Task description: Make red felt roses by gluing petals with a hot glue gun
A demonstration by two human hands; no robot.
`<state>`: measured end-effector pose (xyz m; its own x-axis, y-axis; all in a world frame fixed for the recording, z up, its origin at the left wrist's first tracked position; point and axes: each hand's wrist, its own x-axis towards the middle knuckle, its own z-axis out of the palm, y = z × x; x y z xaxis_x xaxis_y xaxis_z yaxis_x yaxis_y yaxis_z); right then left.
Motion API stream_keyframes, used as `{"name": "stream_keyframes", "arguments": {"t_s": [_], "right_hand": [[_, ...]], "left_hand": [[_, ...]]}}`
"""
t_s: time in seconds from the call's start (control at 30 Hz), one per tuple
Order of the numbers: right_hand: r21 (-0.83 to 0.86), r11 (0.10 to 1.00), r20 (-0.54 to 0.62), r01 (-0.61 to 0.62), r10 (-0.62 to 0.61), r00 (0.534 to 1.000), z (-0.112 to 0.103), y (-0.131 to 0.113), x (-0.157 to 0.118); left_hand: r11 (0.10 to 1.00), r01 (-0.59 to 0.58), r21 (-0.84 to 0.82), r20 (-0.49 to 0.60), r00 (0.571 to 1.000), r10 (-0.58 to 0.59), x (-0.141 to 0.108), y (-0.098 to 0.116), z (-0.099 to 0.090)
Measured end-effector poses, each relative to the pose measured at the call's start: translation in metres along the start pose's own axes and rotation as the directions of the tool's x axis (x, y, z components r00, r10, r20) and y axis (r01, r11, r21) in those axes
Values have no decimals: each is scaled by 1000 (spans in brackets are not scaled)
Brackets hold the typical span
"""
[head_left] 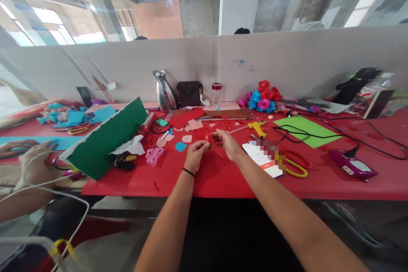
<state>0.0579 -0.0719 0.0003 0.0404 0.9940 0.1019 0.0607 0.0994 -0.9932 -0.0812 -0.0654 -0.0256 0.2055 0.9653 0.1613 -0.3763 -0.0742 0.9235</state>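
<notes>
My left hand (195,156), with a black band at the wrist, is closed in a pinch on a small red paper piece (208,138) just above the table. From the other side, my right hand (230,144) has its fingers bent round the same piece; its exact contact is hard to make out, red on red. Pink paper petals (186,139) and a blue paper petal (181,147) lie left of my hands. To the right are a yellow glue gun (256,128), a phone (263,161) with a lit screen, and yellow-handled scissors (296,168).
A green board (108,140) stands at left, beyond it a co-worker's hand (36,153) on blue paper. A steel jug (165,91), glass bottle (216,93) and paper flowers (264,95) stand along the partition. Black cables cross green paper (318,131) near a purple device (352,165).
</notes>
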Motion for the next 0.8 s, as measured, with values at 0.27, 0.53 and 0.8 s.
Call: {"name": "stream_keyframes", "arguments": {"t_s": [0.27, 0.53, 0.8], "right_hand": [[-271, 954, 368, -129, 227, 902, -10, -54, 42], [-388, 921, 509, -40, 250, 824, -12, -61, 58], [-304, 949, 230, 90, -18, 973, -18, -60, 52]], "left_hand": [[997, -17, 74, 131, 991, 7, -6, 10, 7], [994, -46, 102, 133, 991, 32, -5, 7, 6], [999, -23, 44, 92, 996, 18, -2, 2, 4]]}}
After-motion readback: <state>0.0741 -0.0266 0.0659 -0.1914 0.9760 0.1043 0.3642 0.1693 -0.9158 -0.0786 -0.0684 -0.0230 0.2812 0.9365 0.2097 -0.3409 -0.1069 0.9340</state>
